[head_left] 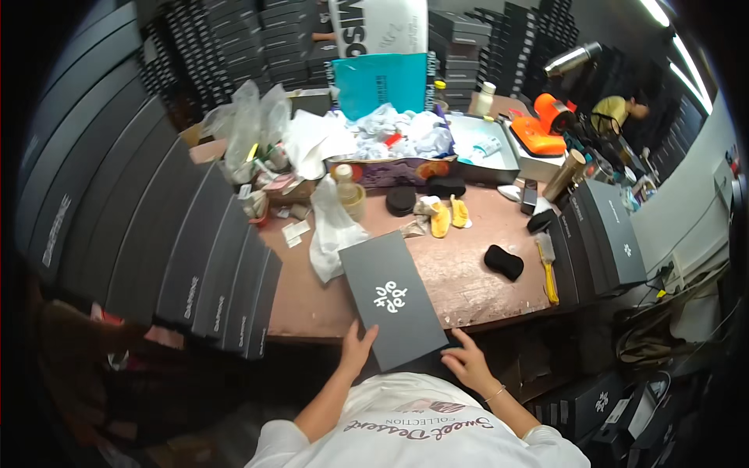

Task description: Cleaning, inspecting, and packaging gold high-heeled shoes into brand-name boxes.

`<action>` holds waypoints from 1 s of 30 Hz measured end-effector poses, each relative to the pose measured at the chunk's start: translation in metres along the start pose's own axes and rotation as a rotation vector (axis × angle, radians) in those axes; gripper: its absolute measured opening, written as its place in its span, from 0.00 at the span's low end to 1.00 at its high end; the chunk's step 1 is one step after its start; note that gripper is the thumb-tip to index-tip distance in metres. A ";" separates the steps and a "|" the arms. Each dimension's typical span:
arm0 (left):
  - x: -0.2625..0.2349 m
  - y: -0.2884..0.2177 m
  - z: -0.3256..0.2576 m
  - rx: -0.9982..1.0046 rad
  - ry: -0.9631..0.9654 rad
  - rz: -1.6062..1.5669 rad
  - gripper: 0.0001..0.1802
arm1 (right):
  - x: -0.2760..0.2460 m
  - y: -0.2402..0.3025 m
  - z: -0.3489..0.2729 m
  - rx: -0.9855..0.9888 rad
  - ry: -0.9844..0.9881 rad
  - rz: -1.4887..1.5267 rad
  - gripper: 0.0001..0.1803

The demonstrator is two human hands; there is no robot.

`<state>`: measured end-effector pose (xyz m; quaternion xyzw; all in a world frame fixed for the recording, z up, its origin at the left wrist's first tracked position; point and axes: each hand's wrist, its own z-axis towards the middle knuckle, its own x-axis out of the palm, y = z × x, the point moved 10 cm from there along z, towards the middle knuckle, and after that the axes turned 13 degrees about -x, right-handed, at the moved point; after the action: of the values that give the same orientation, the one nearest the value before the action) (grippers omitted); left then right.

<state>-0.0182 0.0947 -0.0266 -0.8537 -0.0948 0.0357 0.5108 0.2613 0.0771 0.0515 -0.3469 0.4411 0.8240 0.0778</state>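
A closed dark grey shoebox (394, 300) with white lettering lies at a slant on the table, its near end jutting past the front edge toward me. My left hand (356, 351) grips its left side near that end, the thumb over the lid's edge; some of its fingers are hidden. By the near right corner is my right hand (466, 365), its fingers apart, the fingertips at or just beside the box. I cannot tell if they touch it. Just beyond the left side of the box is crumpled white paper (331, 234).
Tall stacks of grey boxes (168, 226) wall the left side; more boxes (605, 234) stand at right. On the pinkish table (476, 304) are a black sponge (503, 262), a yellow-handled brush (548, 269) and yellow pieces (441, 220). A carton of crumpled tissue (398, 170) stands behind. Another person (616, 113) is far right.
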 end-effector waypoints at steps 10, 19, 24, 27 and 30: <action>0.040 -0.053 0.029 -0.288 0.171 -0.585 0.29 | 0.015 -0.107 0.074 0.785 -0.053 1.084 0.20; -0.082 -0.114 -0.003 0.066 0.226 -0.270 0.39 | 0.075 0.128 0.158 -0.043 0.445 0.668 0.33; -0.106 -0.142 -0.013 0.331 -0.515 1.157 0.33 | 0.025 0.076 0.166 -0.175 0.115 -0.087 0.26; 0.009 -0.146 -0.015 0.522 0.012 0.896 0.26 | 0.041 0.025 0.144 -0.125 0.316 -0.328 0.20; 0.077 -0.136 0.004 0.665 0.095 0.803 0.25 | 0.066 0.001 0.140 -0.092 0.437 -0.419 0.15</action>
<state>0.0393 0.1759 0.0936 -0.6152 0.2796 0.2181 0.7041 0.1411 0.1739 0.0614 -0.6025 0.3282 0.7152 0.1336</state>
